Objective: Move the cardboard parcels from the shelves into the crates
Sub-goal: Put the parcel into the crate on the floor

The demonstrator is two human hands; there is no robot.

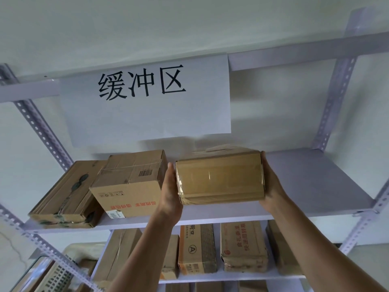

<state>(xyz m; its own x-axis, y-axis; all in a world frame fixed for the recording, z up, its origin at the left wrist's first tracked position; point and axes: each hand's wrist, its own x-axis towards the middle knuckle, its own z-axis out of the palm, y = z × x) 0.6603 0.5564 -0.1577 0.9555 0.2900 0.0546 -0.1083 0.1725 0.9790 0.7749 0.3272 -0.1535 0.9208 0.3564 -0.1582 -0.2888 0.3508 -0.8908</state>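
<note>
The left hand (170, 192) and the right hand (271, 186) press with flat, straight fingers on the two ends of a taped parcel (220, 179) and hold it between the palms. The parcel is at the upper shelf (315, 180), just right of another box (130, 182), below a paper sign (145, 106).

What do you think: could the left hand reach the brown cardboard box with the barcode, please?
Probably yes, once freed: the left hand presses one side of the taped brown cardboard parcel, the right hand the other, and the barcode box stands beside it on the shelf, nothing between.
</note>
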